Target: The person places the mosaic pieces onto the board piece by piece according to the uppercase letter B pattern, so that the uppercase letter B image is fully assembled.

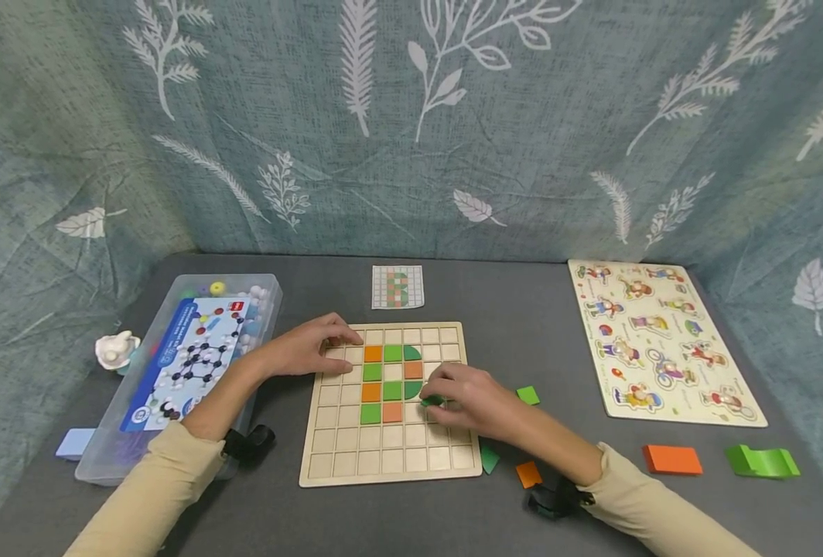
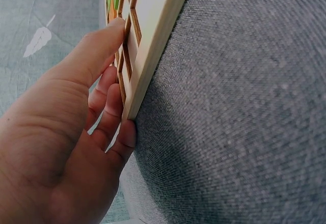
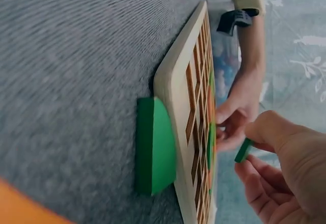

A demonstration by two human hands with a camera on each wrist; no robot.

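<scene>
Mid-frame, the right hand (image 1: 470, 402) pinches a green piece (image 1: 431, 401) over the grid board (image 1: 391, 464), flat left hand (image 1: 310, 348) steadying; tilted, it may jam against placed tiles (image 1: 382, 383).

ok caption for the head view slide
Right hand pinches a green tile over the wooden grid board; left hand steadies it.

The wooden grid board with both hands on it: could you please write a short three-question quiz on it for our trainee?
1. True or false: the right hand pinches a green piece over the grid board.
2. What does the left hand touch? A) the plastic box B) the board's upper left corner C) the picture puzzle
3. Fill in: the tiles already in the board are orange and ____.

Key: 1 true; 2 B; 3 green.
</scene>
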